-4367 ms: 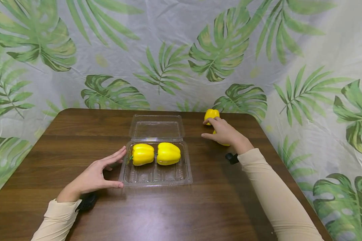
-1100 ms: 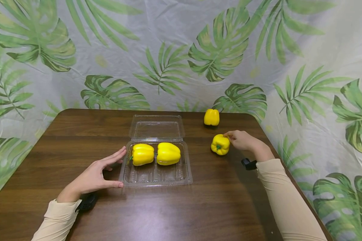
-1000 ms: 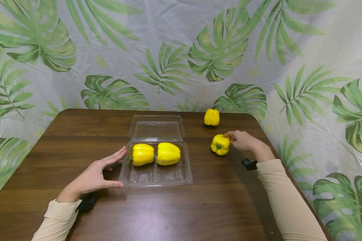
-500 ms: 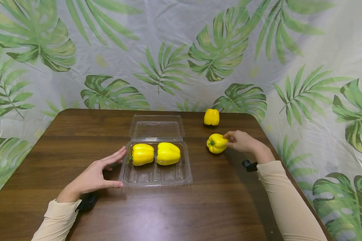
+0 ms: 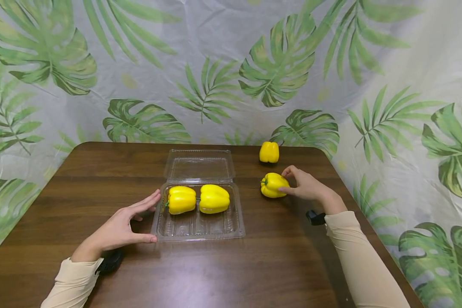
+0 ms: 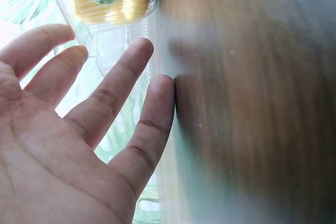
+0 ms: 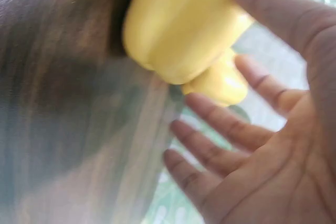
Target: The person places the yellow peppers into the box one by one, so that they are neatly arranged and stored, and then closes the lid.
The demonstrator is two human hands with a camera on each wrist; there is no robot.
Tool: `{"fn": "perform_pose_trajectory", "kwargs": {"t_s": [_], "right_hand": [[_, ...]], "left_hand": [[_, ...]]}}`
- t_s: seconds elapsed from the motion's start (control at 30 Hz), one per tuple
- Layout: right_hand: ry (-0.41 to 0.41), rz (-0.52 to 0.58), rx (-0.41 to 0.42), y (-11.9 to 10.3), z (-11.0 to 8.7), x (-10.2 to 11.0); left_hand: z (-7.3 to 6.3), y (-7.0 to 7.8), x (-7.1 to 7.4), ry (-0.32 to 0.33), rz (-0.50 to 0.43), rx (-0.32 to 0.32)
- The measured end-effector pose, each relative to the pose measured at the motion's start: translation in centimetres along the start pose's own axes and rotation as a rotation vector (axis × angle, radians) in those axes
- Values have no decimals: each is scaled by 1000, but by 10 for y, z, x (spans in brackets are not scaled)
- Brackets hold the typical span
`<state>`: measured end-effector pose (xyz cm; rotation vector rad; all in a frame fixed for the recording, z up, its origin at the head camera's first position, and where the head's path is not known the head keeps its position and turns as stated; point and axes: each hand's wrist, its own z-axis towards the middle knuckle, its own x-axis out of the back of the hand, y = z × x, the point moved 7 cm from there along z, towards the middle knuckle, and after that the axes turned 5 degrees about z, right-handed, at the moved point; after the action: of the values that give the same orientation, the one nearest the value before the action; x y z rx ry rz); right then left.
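Observation:
A clear plastic clamshell container lies with its lid back, two yellow bell peppers in its rear half: the left pepper and the right pepper. Thumb and fingers of my left hand spread along the container's left edge; in the left wrist view the fingers look straight. On the table to the right, a third yellow bell pepper lies on its side, green stem leftward. My right hand is at its right end, thumb touching it, other fingers extended and apart from it.
Another yellow bell pepper stands near the table's back edge, behind the third one. The open lid lies flat toward the back. A leaf-print cloth hangs behind the brown wooden table.
The pepper by my right hand has turned, its stem swinging from the front to the left, and shifted slightly left. My right hand's fingers have spread. My left hand has stayed put.

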<state>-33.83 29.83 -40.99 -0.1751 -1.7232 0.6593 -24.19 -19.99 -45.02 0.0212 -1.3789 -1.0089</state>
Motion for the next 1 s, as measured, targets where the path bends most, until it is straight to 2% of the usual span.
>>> {"fn": "perform_pose_trajectory", "kwargs": {"t_s": [0.2,0.4,0.47,0.63,1.0], "right_hand": [[28,122,35,8,5,-6],[27,453,77,20,16,-19],[33,526,81,25,19,-24],[62,562,81,31,21,-29],[95,599,39,39,20,-38]], "left_hand": [[1,1,0,-1,8,-1],[0,1,1,3,7,1],[0,2,1,4,4,-5],[1,4,1,10,5,-20],[1,-1,0,-9,7,11]]}}
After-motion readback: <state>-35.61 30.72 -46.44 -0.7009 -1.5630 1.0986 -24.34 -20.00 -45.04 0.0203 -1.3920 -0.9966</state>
